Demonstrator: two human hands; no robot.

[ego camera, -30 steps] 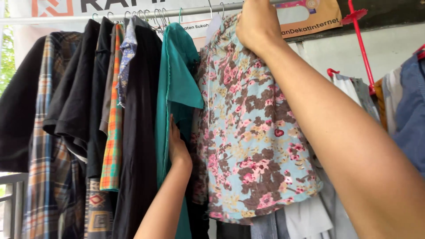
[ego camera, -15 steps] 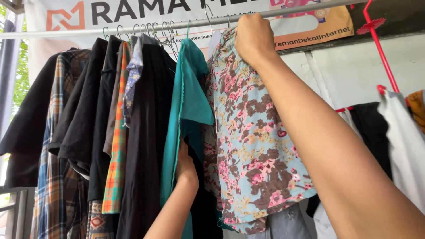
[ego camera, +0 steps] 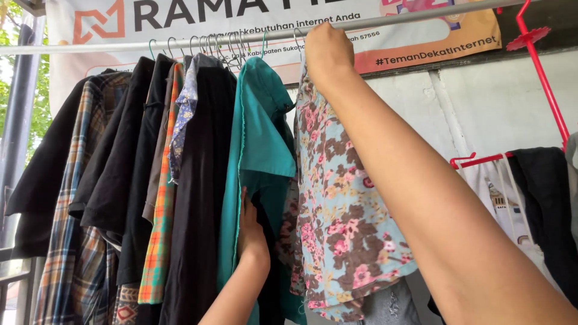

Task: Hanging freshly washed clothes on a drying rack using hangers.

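Observation:
A floral shirt (ego camera: 337, 204), light blue with pink and brown flowers, hangs from a grey metal rail (ego camera: 180, 41). My right hand (ego camera: 327, 51) is raised to the rail and closed over the top of that shirt at its hanger. My left hand (ego camera: 248, 225) reaches up from below and presses flat against the teal shirt (ego camera: 256, 138), with its fingers partly hidden between the teal shirt and the dark garment behind it.
Several more garments crowd the rail to the left: black tops (ego camera: 198, 180), an orange-green plaid shirt (ego camera: 158, 241), a blue plaid shirt (ego camera: 66, 241). A banner (ego camera: 241, 12) hangs behind. A red hanger rack (ego camera: 542, 72) with dark and white clothes stands at the right by a white wall.
My right hand has slid the floral shirt left along the rail, closer to the teal shirt. My left hand stays against the teal shirt. The view has shifted right and slightly down.

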